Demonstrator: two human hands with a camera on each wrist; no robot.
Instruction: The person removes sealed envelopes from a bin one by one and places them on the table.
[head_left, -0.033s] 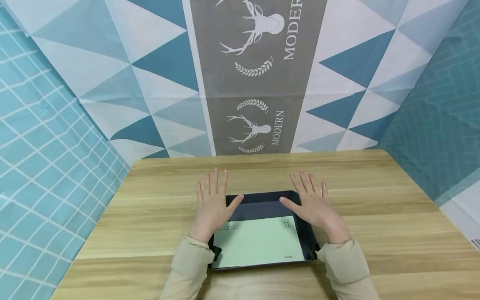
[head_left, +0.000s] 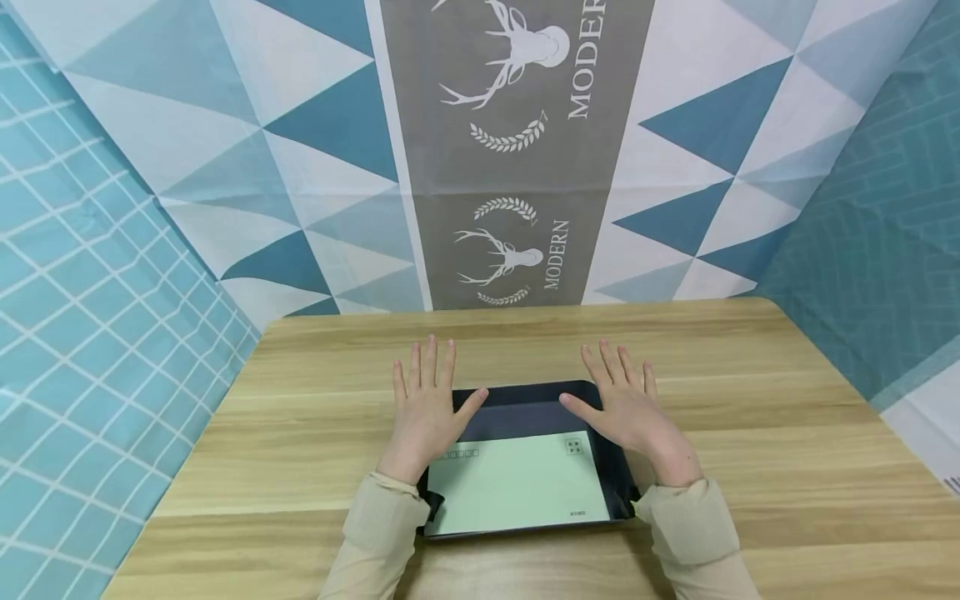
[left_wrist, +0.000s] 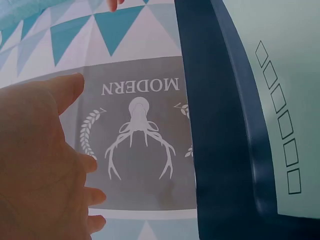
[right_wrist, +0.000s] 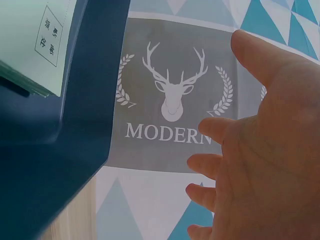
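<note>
- on the table (head_left: 292, 442), what's at risk?
- the envelopes (head_left: 517, 487), stacked, apparently loose, in the dark tray (head_left: 517, 421): a jolt could slide them toward its bare far end.
- and the hands?
- left hand (head_left: 426, 417) and right hand (head_left: 632, 419) well apart, fingers spread, holding nothing; a sleeve (head_left: 384, 521) could knock the tray.

The smooth tray (head_left: 517, 417) looks like faintly glossy plastic, the envelopes (head_left: 517, 483) in it are matt paper, the table (head_left: 262, 467) shows smooth wood grain, and the far hanging (head_left: 517, 179) looks like thin, creased, mostly matt cloth.
</note>
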